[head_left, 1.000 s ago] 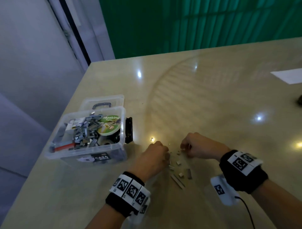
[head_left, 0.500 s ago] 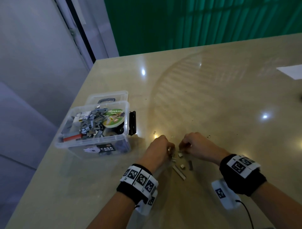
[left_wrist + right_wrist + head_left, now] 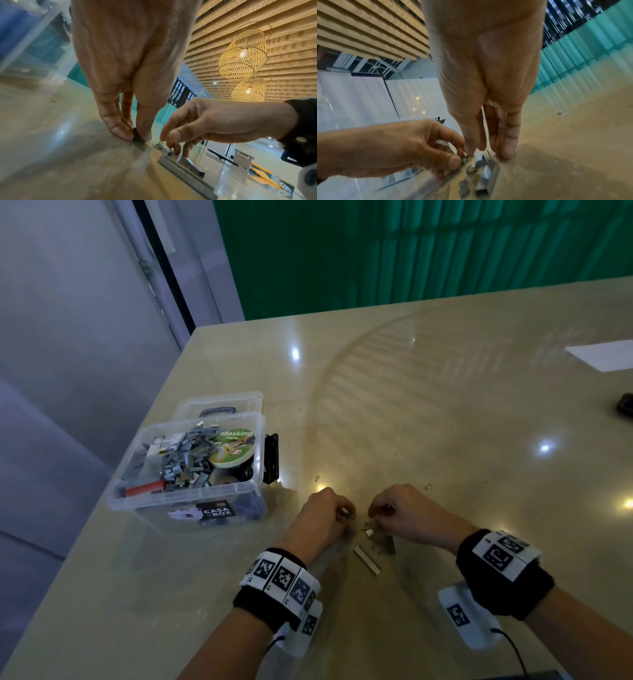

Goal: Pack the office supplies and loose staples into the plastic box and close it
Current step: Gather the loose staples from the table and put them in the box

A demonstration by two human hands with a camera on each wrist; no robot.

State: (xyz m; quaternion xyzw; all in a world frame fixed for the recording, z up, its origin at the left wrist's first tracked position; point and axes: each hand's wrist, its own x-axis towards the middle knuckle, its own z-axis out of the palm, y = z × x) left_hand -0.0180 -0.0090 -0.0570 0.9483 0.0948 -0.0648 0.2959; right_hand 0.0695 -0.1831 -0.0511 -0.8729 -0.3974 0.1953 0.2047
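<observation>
At the left edge of the beige table (image 3: pixel 445 412) stands the open clear plastic box (image 3: pixel 150 503), heaped with grey staple strips beside a roll of masking tape (image 3: pixel 233 448); its lid (image 3: pixel 219 402) lies just behind it. To the right, the left hand (image 3: pixel 323 518) pinches a small staple fragment between thumb and forefinger at the tabletop. Just beside it the right hand (image 3: pixel 404 513) has its fingertips (image 3: pixel 176 150) curled down onto the loose staples (image 3: pixel 368 530); whether they have hold of one I cannot tell. A longer staple strip (image 3: pixel 367 560) lies near the wrists. The bits are tiny, thin and shiny, so they could slip from a pinch, scatter, or be overlooked on the glossy surface.
</observation>
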